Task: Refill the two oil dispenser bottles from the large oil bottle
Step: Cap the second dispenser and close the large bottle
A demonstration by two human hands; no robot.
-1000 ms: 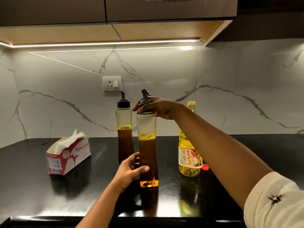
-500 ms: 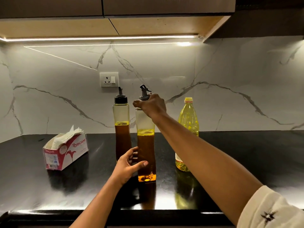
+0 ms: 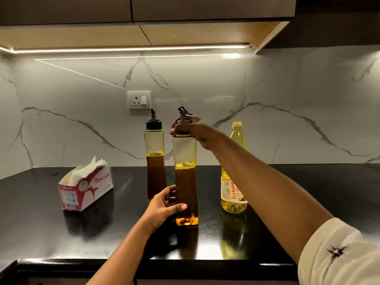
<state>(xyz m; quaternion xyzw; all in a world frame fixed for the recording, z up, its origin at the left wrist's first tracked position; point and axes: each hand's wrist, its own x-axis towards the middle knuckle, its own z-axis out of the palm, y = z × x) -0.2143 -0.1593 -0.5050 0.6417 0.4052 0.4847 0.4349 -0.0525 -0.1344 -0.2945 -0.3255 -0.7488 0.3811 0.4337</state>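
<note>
- Right hand (image 3: pixel 192 131) grasps the spout cap (image 3: pixel 182 115) of the near dispenser bottle (image 3: pixel 186 184) from above. Its fingers are curled round the cap's skirt, and the spout stands up past the knuckles.
- Left hand (image 3: pixel 162 206) grasps the same bottle well below that grip, thumb across the front face, fingers round the far side.
- The bottle stands upright on the black countertop (image 3: pixel 41 223), straight under the top grip. Oil reaches roughly two-thirds up, with clear headspace just beneath the cap.
- Step in hand, as judged: twisting the cap. Whether off or on cannot be told.
- To do it well: the lower hand gives counter-torque only. Squeeze lightly, since the walls look like thin plastic and a hard squeeze could push oil upward. Keep the base flat and turn about the vertical axis without leaning.
- If the cap comes free: lift it straight up and let the spout drip into the neck.
- Far dispenser bottle (image 3: pixel 155 173) stands capped just beyond the lower grip's fingers, with similar fill. Risk: knuckles nudging it.
- Large oil bottle (image 3: pixel 233 188) stands right of both grips, behind the right forearm and apart from the hands. Its neck looks bare, not certain.
- Tissue box (image 3: pixel 86 190) lies well left of the lower grip, handy for an oily cap.
</note>
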